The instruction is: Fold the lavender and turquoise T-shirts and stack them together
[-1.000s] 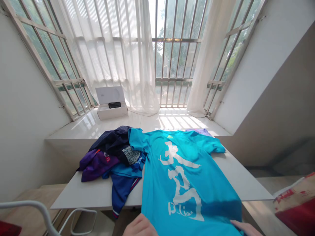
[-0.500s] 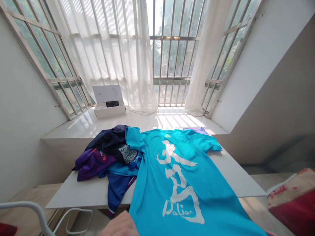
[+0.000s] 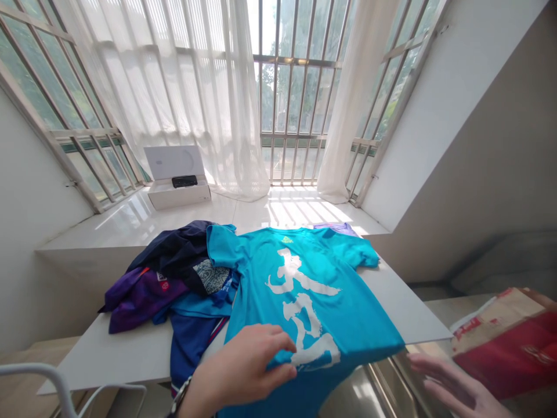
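A turquoise T-shirt point(image 3: 304, 290) with large white brush lettering lies on a white table point(image 3: 100, 354), its lower part hanging past the near edge. My left hand point(image 3: 243, 363) rests on the shirt's lower front, with its fingers slightly apart and a bracelet at the wrist. My right hand point(image 3: 456, 386) is open and holds nothing. It hangs off the table's right side, just beyond the shirt, near a red and tan package. A heap of navy, purple and blue clothes point(image 3: 169, 284) touches the shirt's left sleeve.
A lilac garment point(image 3: 335, 228) pokes out behind the shirt's collar. The red and tan package point(image 3: 500, 339) sits at right. A white chair frame point(image 3: 56, 383) is at lower left. An open white box point(image 3: 176, 177) stands on the glossy sill before barred windows and sheer curtains.
My left hand has moved up and onto the shirt. My right hand has spread open beside the table. The shirt's lower part now hangs lower over the near edge, and the view has shifted.
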`<state>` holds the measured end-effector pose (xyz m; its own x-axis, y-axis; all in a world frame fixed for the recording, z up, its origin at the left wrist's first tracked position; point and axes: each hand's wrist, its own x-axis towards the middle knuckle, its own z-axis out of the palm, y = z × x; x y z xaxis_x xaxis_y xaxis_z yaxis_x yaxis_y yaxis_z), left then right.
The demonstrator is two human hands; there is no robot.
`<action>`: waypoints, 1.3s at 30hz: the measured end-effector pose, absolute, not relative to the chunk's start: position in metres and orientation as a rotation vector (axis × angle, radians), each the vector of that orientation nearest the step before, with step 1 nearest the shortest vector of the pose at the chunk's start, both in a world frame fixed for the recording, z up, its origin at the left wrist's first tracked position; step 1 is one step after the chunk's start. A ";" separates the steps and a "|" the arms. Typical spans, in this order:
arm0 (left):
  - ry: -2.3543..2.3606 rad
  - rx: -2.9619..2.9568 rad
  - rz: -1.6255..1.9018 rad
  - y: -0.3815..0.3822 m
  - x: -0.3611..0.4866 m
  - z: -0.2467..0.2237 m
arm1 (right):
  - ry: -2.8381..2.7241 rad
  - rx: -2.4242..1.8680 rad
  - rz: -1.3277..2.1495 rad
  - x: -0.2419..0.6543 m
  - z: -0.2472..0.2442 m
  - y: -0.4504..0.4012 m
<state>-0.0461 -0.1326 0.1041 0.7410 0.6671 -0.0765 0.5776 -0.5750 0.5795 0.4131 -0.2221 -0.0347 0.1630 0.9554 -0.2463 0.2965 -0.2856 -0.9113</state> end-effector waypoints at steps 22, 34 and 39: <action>1.452 2.577 0.486 0.108 0.118 -0.017 | -0.551 -1.279 1.411 0.356 0.012 -0.005; 1.406 2.343 0.777 0.117 0.116 -0.011 | -1.502 -1.731 0.221 0.304 -0.003 0.012; 1.387 2.168 0.788 0.139 0.104 0.007 | -2.235 -1.563 0.595 0.276 0.008 0.010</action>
<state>0.1041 0.1390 0.0067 0.3326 0.9161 0.2238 0.6614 -0.3958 0.6371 0.2763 0.0102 0.0084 -0.3313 0.9425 0.0434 0.7960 0.3039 -0.5235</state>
